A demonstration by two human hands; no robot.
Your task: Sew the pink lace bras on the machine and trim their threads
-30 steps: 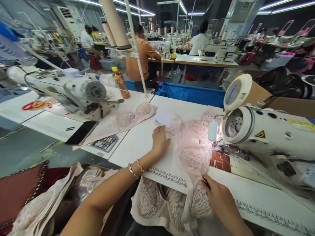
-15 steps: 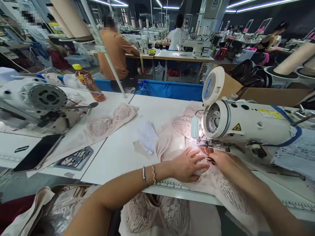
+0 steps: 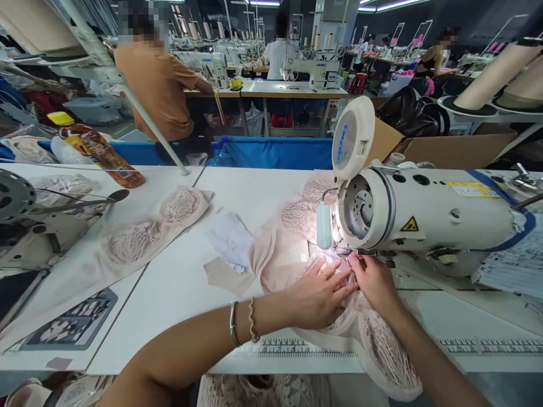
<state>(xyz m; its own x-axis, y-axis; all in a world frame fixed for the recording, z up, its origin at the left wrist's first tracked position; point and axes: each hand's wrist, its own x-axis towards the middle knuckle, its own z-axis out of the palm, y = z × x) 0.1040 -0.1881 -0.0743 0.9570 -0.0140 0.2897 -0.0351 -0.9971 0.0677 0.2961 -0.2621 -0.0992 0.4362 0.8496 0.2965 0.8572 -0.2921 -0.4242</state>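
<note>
A pale pink lace bra (image 3: 388, 347) lies under the head of a white sewing machine (image 3: 428, 209), one cup hanging over the table's front edge. My left hand (image 3: 322, 294) rests flat on the fabric just in front of the lit needle area, fingers spread. Beside it, my right hand (image 3: 375, 285) pinches the bra's edge between thumb and fingers, close to the presser foot. The needle itself is hidden behind the machine's small lamp (image 3: 324, 226) and the fingers. More of the lace spreads behind and left of the needle area.
Another pink lace piece (image 3: 136, 240) lies on the left, near a drink bottle (image 3: 104, 152) and a second machine (image 3: 42, 226). White fabric scraps (image 3: 229, 240) sit mid-table. A printed ruler (image 3: 297, 347) runs along the front edge. A person (image 3: 156, 85) sits beyond.
The view has swung right and come nearer the table. My right hand's fingers have shifted in toward my left fingertips at the presser foot. My left hand still lies on the bra.
</note>
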